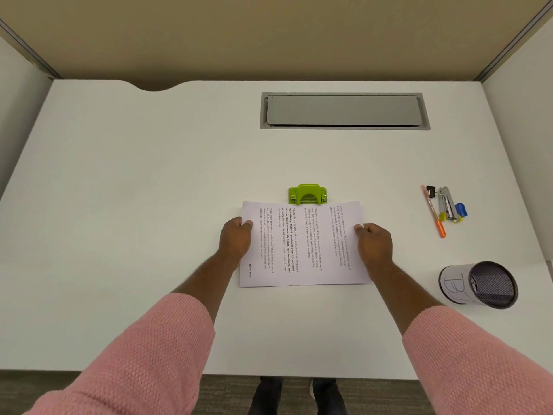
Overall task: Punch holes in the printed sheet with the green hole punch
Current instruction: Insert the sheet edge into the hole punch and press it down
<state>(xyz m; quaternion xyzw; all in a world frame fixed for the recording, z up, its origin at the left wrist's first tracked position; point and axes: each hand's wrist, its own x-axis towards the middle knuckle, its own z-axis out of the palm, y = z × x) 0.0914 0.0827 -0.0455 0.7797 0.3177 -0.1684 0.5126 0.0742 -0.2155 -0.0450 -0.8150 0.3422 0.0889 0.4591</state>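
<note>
The printed sheet (pixel 302 244) lies sideways over the white desk, its text running top to bottom. My left hand (pixel 235 238) pinches its left edge and my right hand (pixel 374 242) pinches its right edge. The far edge of the sheet curves up slightly and sits right at the mouth of the green hole punch (pixel 307 193), which stands just beyond the paper at the middle of the desk. I cannot tell whether the edge is inside the slot.
At the right lie an orange pen (pixel 434 211), a stapler (pixel 447 203), a binder clip and small blue and yellow items. A mesh pen cup (pixel 481 284) lies on its side at the near right. A grey cable hatch (pixel 344 110) sits at the back.
</note>
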